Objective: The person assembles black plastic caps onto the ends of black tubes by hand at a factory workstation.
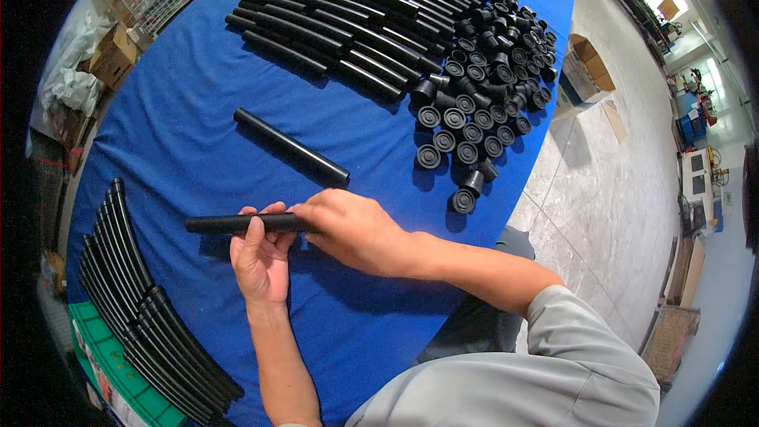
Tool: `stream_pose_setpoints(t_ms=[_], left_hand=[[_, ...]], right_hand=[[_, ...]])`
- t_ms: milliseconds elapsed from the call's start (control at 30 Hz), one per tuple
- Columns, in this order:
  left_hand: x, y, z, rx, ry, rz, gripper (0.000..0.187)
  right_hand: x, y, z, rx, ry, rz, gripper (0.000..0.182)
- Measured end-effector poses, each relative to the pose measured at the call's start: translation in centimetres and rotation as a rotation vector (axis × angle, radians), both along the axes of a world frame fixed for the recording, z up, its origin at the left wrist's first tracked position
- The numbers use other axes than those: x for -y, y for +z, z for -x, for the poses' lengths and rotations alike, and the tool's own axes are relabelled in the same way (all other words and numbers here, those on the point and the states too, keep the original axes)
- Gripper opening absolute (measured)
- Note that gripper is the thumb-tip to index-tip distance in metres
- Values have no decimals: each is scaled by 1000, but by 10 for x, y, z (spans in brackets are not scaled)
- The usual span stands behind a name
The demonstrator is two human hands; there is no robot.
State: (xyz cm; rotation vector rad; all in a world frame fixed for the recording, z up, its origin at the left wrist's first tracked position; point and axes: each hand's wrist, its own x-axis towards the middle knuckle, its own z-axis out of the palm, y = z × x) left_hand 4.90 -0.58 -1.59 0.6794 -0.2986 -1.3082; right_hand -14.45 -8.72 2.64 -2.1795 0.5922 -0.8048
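A black tube (217, 224) lies level above the blue cloth. My left hand (263, 257) holds it near its middle, thumb in front and fingers behind. At the tube's right end, my right hand (356, 231) is closed round the tip; whether a cap is under those fingers is hidden. Just beyond my hands another black tube (292, 147) rests slantwise on the cloth. Many round black rubber caps (469, 133) lie in a heap at the upper right, some upright and some on their sides.
Rows of black tubes (340, 24) cover the far part of the blue-covered table (174, 134). More tubes (150, 316) are stacked at the lower left beside a green crate (95, 340). An open cardboard box (587, 71) stands on the floor to the right.
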Motion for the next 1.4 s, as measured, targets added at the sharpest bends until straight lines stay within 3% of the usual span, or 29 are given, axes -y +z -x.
stream_pose_setpoints(t_ms=[33, 67, 267, 367, 400, 500, 533, 667, 767, 867, 967, 1000, 1100, 1133, 1233, 1367, 1400], left_hand=[[-1, -2, -2, -3, -4, 3, 23], [-2, -3, -3, -6, -6, 6, 23], [-1, 1, 1, 31, 25, -27, 23], [-1, -5, -3, -6, 10, -14, 24], [-1, -3, -3, -12, 20, -13, 24], [0, 1, -1, -7, 26, -7, 23], [-1, -1, -2, 8, 14, -1, 24], [-1, -2, -1, 18, 6, -17, 25], [-2, -5, -5, 4, -18, 18, 24], [-2, -4, -5, -20, -20, 30, 24], [-2, -4, -3, -2, 4, 13, 25], [-2, -5, -3, -21, 1, 27, 25], [-2, -4, -5, -63, -12, 65, 26], [-2, -2, -5, -69, -20, 73, 26], [-2, -1, -2, -58, 4, 15, 28], [0, -3, -5, -56, 10, -41, 26], [-1, -2, -5, -54, 11, -24, 25]], right_hand=[[-2, -7, -2, 21, -12, 276, 45], [-4, -12, -1, -23, 4, 284, 44], [5, 3, 4, 30, 37, -300, 41], [4, -16, 2, 25, 5, 366, 49], [2, -15, 0, 3, 7, 354, 51], [0, 1, 3, 65, -29, -133, 48], [8, 29, 5, -198, 27, -721, 47], [0, -5, 0, 148, -35, -46, 38], [-4, -10, -2, 73, -76, 169, 35], [2, 5, 5, 55, -14, -197, 37], [7, 5, 5, 45, -5, -339, 38], [3, 2, 3, 49, -51, -116, 38], [-4, 3, 1, 110, -41, 55, 37], [-1, 4, 3, 106, -6, -1, 43], [13, 26, 6, -117, 85, -979, 45], [-1, -5, -4, 133, -107, 235, 33], [-3, -2, -6, 130, -118, 202, 29]])
